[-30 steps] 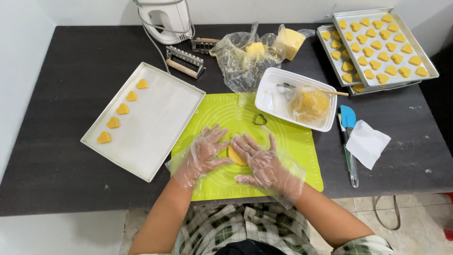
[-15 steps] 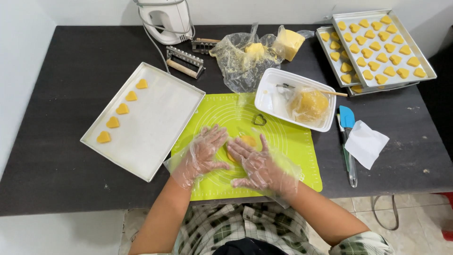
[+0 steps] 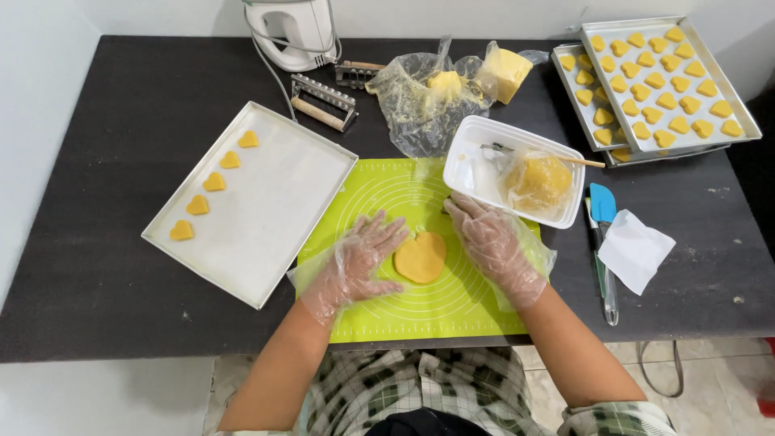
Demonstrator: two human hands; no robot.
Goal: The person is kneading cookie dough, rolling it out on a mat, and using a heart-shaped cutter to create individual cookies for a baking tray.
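From the head camera, the left hand (image 3: 355, 266) and right hand (image 3: 491, 242), both in thin clear plastic gloves, now lie apart on the green silicone mat (image 3: 379, 186), fingers spread flat and gripping nothing. A second ago they were pressed together over the yellow dough disc (image 3: 421, 257); now it lies uncovered between them, flattened, the left fingertips just beside its edge. That suggests the pressing is done and the dough is ready for cutting. A small heart cutter seems to sit by the right fingertips, though the hand hides most of it. As for packages: a crumpled clear plastic bag (image 3: 420, 101) with yellow lumps lies beyond the mat, a white rectangular tub (image 3: 476, 153) holds bagged dough to the right, and a white paper square (image 3: 635, 250) lies beside a blue spatula (image 3: 601, 206).
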